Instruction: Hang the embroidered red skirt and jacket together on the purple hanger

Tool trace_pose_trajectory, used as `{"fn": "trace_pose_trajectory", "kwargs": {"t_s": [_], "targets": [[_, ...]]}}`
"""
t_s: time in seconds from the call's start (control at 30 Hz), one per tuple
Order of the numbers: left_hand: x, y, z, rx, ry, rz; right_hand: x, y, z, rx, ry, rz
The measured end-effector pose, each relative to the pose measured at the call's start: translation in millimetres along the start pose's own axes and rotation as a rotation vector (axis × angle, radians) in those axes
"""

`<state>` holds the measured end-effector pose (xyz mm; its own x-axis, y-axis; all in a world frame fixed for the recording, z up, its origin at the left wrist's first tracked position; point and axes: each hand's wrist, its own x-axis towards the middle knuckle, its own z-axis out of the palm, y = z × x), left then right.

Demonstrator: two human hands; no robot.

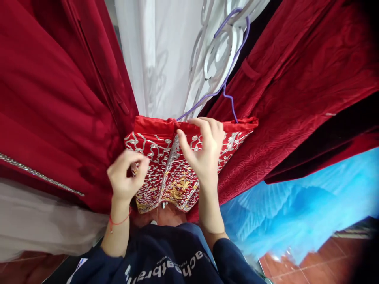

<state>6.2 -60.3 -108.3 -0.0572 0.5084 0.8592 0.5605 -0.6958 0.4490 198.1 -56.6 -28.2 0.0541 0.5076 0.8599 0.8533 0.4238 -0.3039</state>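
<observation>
A red jacket (166,165) with silver and gold embroidery hangs on a purple wire hanger (227,75) in front of me. My right hand (204,150) lies on the jacket's upper front, fingers curled over the collar edge near the centre seam. My left hand (127,177) pinches the jacket's left front panel between thumb and fingers. A red string bracelet sits on my left wrist.
Dark red garments hang close on both sides, a plain red garment (59,102) at the left and a textured red garment (296,86) at the right. A white curtain (160,55) and a white metal scroll rack (219,47) are behind. Blue fabric (284,213) lies lower right.
</observation>
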Motion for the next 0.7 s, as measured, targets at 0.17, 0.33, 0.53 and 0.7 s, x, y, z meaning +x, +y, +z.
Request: {"fn": "trace_pose_trajectory", "kwargs": {"t_s": [0.17,0.33,0.53,0.7], "targets": [[83.9,35.3,9.0,0.265,0.016,0.055,-0.9,-5.3,20.2,-0.079,-0.074,0.029],[100.0,43.1,31.1,0.263,-0.102,0.049,-3.7,-4.9,24.1,-0.019,-0.059,0.062],[94.9,31.0,28.7,0.167,-0.289,0.062,-18.3,-3.1,18.4,0.226,0.016,0.106],[89.7,25.5,35.1,0.171,-0.177,0.096,-35.3,6.4,24.4,0.526,0.083,0.176]]}}
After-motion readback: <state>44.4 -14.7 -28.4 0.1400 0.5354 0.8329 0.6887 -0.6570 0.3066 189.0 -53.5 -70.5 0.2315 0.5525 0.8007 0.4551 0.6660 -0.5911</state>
